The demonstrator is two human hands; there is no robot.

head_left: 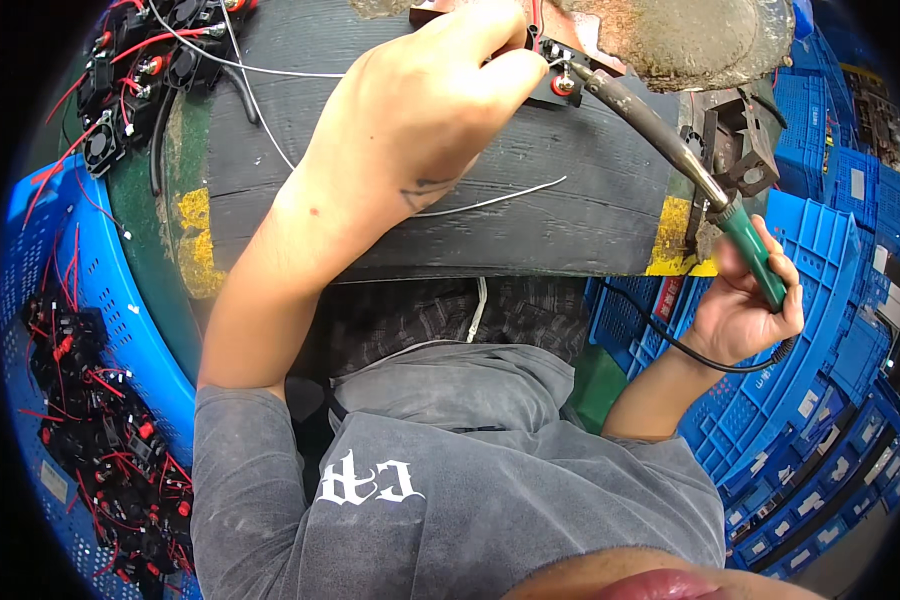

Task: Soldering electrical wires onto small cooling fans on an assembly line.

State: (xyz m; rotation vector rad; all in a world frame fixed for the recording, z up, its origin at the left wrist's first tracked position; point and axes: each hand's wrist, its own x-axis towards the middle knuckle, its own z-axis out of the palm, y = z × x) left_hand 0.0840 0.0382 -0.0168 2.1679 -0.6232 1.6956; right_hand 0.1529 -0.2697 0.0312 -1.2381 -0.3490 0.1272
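My right hand [745, 305] grips a soldering iron [755, 255] by its green handle. The iron slants up and to the left, and its tip meets a small black part with a red round piece [563, 84] near the far side of the board. My left hand [440, 85] is closed at that same spot, its fingers pinched beside the tip. Thin grey solder wire [270, 70] runs in from the upper left and passes behind this hand; a short bit shows at the fingertips. Another stretch of thin grey wire [500, 198] lies below the wrist.
Black fan units with red wires [100, 145] are heaped at the far left; several more fill a blue crate [120, 290] below. A brown metal fixture [740, 150] stands right of the dark board [270, 230]. Blue crates [820, 240] stack along the right. A crusted slab [670, 40] lies at the back.
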